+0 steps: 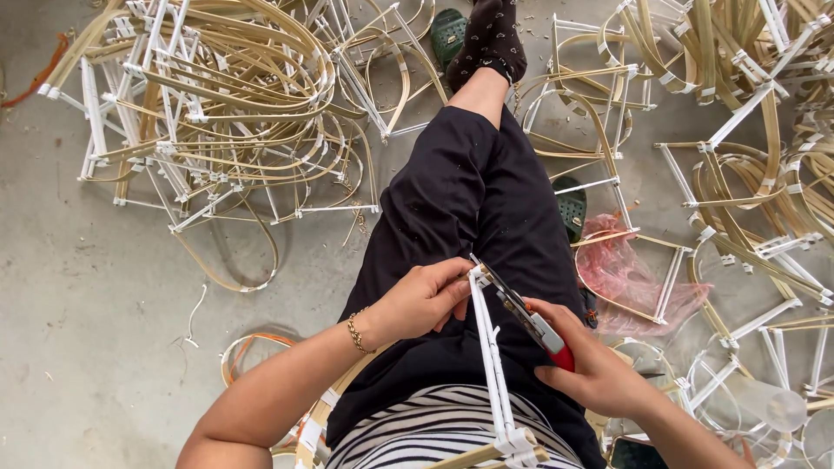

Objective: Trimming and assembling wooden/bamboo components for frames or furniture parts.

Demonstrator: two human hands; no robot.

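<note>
Frame strut: white-wrapped strut of a bamboo frame rises across the lap, from a taped joint near the striped shirt up to its top end between the two hands, close under the eyes where the end is easy to see.
Left hand: left hand is curled shut, with fingertips pinching the strut's top end, seemingly to steady it for the tool.
Right hand: right hand is closed round the red grip of hand pliers; the tool slants up-left so its dark nose meets the strut's tip just beside the left fingertips.
Pliers' nose: whether it bites the strut or only touches it, I cannot tell.
Lap: black trousers carry the piece in place of a tabletop; one leg stretches forward to a dark sock.
Left heap: finished-looking bamboo-and-white frames lie piled on the concrete floor, within arm's reach.
Right heap: more frames spread on the other side, some separate, some tangled.
Other things: pink plastic bag lies beside the thigh; green sandals sit by the leg; a gold bracelet circles the left wrist.
</note>
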